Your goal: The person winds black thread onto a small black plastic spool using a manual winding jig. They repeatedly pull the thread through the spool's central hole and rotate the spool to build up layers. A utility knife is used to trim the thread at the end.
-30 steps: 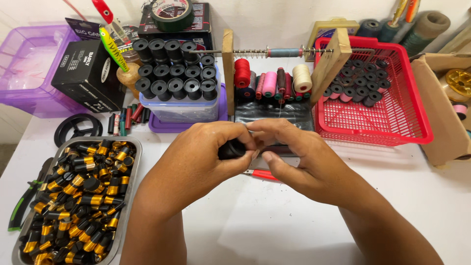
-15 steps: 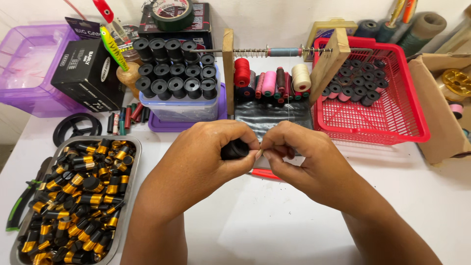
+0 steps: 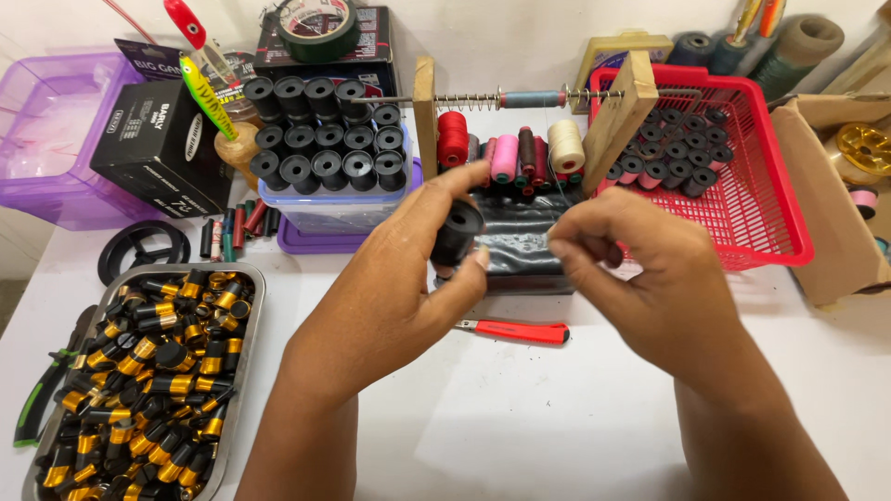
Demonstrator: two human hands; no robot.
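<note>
Threading the black spool
My left hand (image 3: 399, 278) grips the black spool (image 3: 457, 232) above the table; my right hand (image 3: 640, 269) pinches shut, probably on fine thread; next needs steady tension

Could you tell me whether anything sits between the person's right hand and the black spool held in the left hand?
Nothing visible does. The left hand holds the black spool in its fingertips, and the right hand is pinched just beside it, apart from it. Only open air over the dark mat lies in the gap. The red tool lies lower, on the table.
</note>
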